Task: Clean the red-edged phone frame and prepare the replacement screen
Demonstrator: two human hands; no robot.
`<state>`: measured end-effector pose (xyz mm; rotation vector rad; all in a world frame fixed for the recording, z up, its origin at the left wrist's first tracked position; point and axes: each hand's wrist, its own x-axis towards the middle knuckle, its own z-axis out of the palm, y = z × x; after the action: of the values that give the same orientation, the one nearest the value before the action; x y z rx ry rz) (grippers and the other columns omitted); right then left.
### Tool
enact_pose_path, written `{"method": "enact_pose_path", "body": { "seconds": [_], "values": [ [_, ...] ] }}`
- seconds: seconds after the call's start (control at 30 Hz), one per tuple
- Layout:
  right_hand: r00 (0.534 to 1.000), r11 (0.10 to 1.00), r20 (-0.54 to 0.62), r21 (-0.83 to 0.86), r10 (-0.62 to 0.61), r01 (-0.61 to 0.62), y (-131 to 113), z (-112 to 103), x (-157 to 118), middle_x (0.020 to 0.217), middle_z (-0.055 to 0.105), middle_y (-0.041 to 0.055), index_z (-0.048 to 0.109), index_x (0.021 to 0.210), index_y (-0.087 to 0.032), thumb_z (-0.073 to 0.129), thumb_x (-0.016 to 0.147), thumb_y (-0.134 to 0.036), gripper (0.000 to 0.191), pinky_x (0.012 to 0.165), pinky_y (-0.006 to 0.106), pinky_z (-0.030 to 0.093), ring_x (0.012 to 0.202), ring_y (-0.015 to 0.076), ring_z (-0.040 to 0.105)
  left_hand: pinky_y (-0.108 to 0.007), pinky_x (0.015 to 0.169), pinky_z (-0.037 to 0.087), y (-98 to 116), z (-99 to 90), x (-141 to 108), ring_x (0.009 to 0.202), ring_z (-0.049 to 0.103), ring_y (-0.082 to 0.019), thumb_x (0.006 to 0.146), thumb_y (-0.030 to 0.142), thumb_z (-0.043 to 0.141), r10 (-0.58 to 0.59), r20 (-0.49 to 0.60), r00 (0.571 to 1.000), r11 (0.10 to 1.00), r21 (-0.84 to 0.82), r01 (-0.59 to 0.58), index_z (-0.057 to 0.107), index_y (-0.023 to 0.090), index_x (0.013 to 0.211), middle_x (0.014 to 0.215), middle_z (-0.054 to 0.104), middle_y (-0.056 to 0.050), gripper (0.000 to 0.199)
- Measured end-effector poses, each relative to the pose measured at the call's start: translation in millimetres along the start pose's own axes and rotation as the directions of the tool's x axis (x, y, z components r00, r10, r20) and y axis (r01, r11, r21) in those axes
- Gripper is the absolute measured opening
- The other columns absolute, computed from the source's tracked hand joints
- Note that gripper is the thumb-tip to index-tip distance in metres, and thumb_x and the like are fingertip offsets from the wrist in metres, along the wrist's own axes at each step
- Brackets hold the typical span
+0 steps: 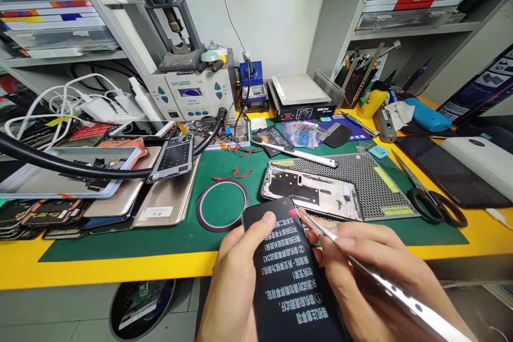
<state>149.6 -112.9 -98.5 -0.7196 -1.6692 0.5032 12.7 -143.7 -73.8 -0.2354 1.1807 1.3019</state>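
My left hand [240,278] holds a black phone screen [286,272] printed with white characters, its thumb lying on the upper left edge. In my right hand [360,267] are silver tweezers [385,283], pinched between thumb and fingers, with their tips at a small red tab [295,212] on the screen's upper right edge. Some right fingers lie behind the screen and are hidden. Just beyond the screen, an opened phone frame [312,189] rests on a grey perforated mat [379,184]. A roll of thin tape [223,206] lies on the green mat [140,240] to the left.
Scissors [436,206] and a dark phone [449,171] lie at the right. A white brush [296,154] is behind the frame. Stacked phone parts [160,192] and a thick black cable [100,170] occupy the left. A soldering station [192,93] and hot plate [302,109] stand at the back.
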Motion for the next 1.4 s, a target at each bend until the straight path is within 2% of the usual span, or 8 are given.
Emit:
{"method": "enact_pose_path", "body": {
  "seconds": [0.1,0.23,0.33,0.5,0.77,1.0,1.13,1.4],
  "values": [
    [0.999,0.999,-0.003,0.001,-0.032,0.032,2.4,-0.4,0.0,0.097,0.072,0.0005,0.066,0.107,-0.02,0.065,0.08,0.009,0.04,0.081,0.012,0.063,0.09,0.0101,0.076,-0.032,0.074,0.059,-0.2,-1.1,0.4,0.091,0.074,-0.026,0.074,0.032,0.086,-0.005,-0.016,1.0,1.0,0.0,0.005,0.071,0.017,0.111,0.106,0.078,-0.011,0.043],
    [0.998,0.997,-0.016,-0.034,-0.063,0.062,7.2,-0.3,0.0,0.09,0.074,0.002,0.068,0.104,-0.021,0.067,0.078,0.007,0.038,0.068,0.021,0.067,0.08,0.0149,0.076,-0.035,0.074,0.059,-0.3,-1.8,-0.6,0.087,0.075,-0.027,0.074,0.033,0.085,-0.008,-0.001,1.0,1.0,-0.005,0.008,0.072,0.017,0.109,0.1,0.078,-0.011,0.041],
    [0.996,0.998,-0.078,-0.042,-0.041,0.038,9.5,2.9,-3.7,0.087,0.074,0.0022,0.069,0.103,-0.023,0.069,0.079,0.004,0.037,0.06,0.027,0.067,0.075,0.0186,0.076,-0.036,0.076,0.06,-0.1,-1.0,-1.3,0.086,0.075,-0.028,0.075,0.033,0.084,-0.014,0.035,0.999,1.0,-0.012,0.014,0.072,0.016,0.109,0.098,0.079,-0.011,0.04],
    [0.983,0.999,-0.182,-0.021,0.024,-0.028,5.2,13.0,-11.9,0.088,0.074,0.0032,0.071,0.102,-0.024,0.068,0.081,0.002,0.034,0.065,0.029,0.068,0.077,0.019,0.076,-0.038,0.079,0.06,0.8,0.7,1.8,0.087,0.076,-0.029,0.076,0.033,0.083,-0.036,0.067,0.997,0.999,-0.017,0.037,0.072,0.014,0.11,0.099,0.079,-0.013,0.04],
    [0.977,0.999,-0.213,0.016,0.034,-0.031,1.2,16.4,-10.6,0.088,0.074,0.0025,0.074,0.1,-0.022,0.064,0.079,0.009,0.038,0.078,0.018,0.064,0.085,0.0126,0.073,-0.039,0.081,0.06,-0.2,-3.1,4.7,0.089,0.076,-0.031,0.076,0.037,0.082,-0.037,0.067,0.997,0.999,0.019,0.035,0.073,0.013,0.112,0.099,0.078,-0.014,0.044],
    [0.966,0.995,-0.247,-0.047,0.073,-0.087,-2.2,18.7,-8.8,0.085,0.072,0.0023,0.071,0.096,-0.025,0.068,0.079,0.004,0.034,0.067,0.028,0.068,0.07,0.0158,0.07,-0.044,0.086,0.06,-0.4,-2.0,3.8,0.09,0.076,-0.032,0.076,0.037,0.084,-0.03,0.06,0.998,0.999,0.017,0.029,0.071,0.015,0.114,0.102,0.079,-0.015,0.046],
    [0.958,0.996,-0.272,0.012,0.089,-0.089,-5.0,22.4,-6.8,0.085,0.073,0.0025,0.072,0.098,-0.024,0.066,0.078,0.007,0.038,0.07,0.026,0.067,0.075,0.0158,0.072,-0.042,0.082,0.06,-1.0,-1.9,2.3,0.089,0.076,-0.031,0.076,0.037,0.084,0.009,0.052,0.999,1.0,0.02,-0.01,0.071,0.016,0.116,0.1,0.079,-0.014,0.047],
    [0.951,0.995,-0.294,0.051,0.093,-0.082,-4.2,25.1,-7.1,0.085,0.074,0.0013,0.074,0.098,-0.024,0.066,0.076,0.008,0.039,0.072,0.023,0.066,0.075,0.0139,0.072,-0.038,0.072,0.06,-0.5,-0.9,1.4,0.082,0.076,-0.029,0.076,0.036,0.084,-0.016,0.02,1.0,1.0,0.009,0.016,0.072,0.016,0.115,0.095,0.079,-0.013,0.046]
  ]
}}
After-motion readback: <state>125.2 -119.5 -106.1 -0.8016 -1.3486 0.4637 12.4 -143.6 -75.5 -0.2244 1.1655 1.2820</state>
